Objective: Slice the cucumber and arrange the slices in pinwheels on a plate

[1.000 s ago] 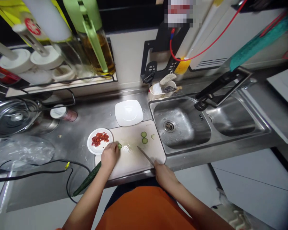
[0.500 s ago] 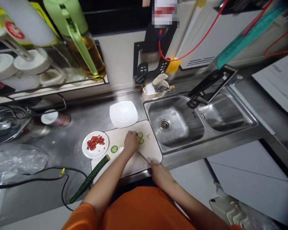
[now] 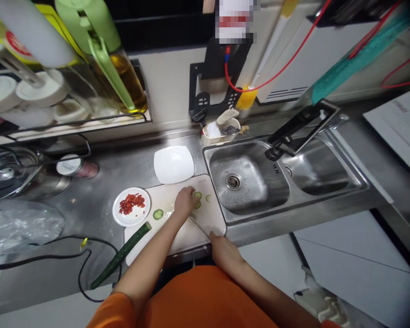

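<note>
My left hand (image 3: 185, 201) is closed over the cutting board (image 3: 177, 239), its fingertips at green cucumber slices (image 3: 197, 205) that are partly hidden by them. My right hand (image 3: 225, 249) grips a knife (image 3: 200, 228) by the handle, which the hand covers. The thin blade slants up and left towards my left hand. Another cucumber slice (image 3: 158, 214) lies left of my left wrist. A dark green cucumber (image 3: 121, 256) with a cut end rests across the board's left edge and reaches onto the counter.
A round white plate (image 3: 132, 220) with chopped red pieces stands beside the board. Behind the board is a square white plate (image 3: 174, 164). To the right is a double steel sink (image 3: 249, 182) with a black faucet (image 3: 287, 130). A black cable (image 3: 54, 252) crosses the counter's left side.
The whole view has shifted slightly, so the board and plates appear a little further left. Both hands keep nearly the same pose on the board, the knife still in my right hand.
</note>
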`<state>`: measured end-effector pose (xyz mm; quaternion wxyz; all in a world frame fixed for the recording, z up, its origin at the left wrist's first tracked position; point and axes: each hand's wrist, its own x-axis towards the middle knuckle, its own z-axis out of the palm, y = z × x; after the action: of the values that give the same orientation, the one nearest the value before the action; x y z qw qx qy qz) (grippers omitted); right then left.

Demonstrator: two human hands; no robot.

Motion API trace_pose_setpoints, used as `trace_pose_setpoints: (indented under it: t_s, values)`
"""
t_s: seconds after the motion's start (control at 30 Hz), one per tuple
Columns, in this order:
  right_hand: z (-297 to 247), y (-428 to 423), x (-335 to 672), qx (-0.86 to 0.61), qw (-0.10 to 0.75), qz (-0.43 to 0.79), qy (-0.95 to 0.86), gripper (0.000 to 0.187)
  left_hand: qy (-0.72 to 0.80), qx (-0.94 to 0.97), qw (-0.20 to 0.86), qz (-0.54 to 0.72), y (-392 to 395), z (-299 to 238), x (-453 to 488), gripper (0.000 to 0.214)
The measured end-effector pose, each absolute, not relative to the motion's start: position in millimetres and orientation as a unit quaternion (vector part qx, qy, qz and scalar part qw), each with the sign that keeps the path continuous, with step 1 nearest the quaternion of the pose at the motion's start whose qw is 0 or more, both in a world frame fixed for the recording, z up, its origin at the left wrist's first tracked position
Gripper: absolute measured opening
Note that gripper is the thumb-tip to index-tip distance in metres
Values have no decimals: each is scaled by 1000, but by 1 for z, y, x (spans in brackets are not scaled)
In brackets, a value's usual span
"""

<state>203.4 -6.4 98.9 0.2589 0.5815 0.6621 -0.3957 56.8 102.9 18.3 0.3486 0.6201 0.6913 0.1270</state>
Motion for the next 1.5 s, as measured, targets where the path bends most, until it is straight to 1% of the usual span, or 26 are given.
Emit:
trace_pose_setpoints:
  t_s: [0.07, 0.17, 0.3, 0.4, 0.47, 0.57, 0.67, 0.83, 1.03, 1.27, 1.5]
  values:
    - [98, -5, 205, 579, 261, -394, 665, 44, 685, 643, 326, 107, 106, 19, 61, 20]
    - [97, -4, 206, 575, 263, -393, 668, 42, 684, 650, 320, 84, 111, 19, 68, 14]
    - [94, -5, 208, 575, 261, -386, 672, 43, 685, 623, 365, 98, 112, 22, 67, 6]
    - [93, -4, 210, 568, 264, -383, 679, 44, 703, 568, 401, 150, 102, 22, 54, 4]
    - [93, -3, 212, 564, 261, -380, 684, 42, 732, 517, 397, 195, 90, 21, 41, 8]
    - [92, -1, 215, 564, 251, -381, 688, 37, 766, 437, 411, 233, 65, 17, 23, 22]
    - [92, 2, 215, 564, 244, -385, 689, 32, 767, 408, 428, 250, 43, 13, 15, 25]
    - [95, 4, 209, 564, 246, -366, 698, 35, 758, 503, 327, 257, 27, 4, 14, 20]
    - [98, 0, 205, 557, 262, -349, 706, 47, 744, 556, 252, 271, 21, -7, 16, 23]
    - [96, 3, 190, 530, 260, -313, 744, 49, 739, 561, 244, 282, 18, -10, 16, 22]
    - [96, 9, 180, 519, 272, -304, 751, 44, 743, 556, 250, 277, 19, -9, 16, 24]
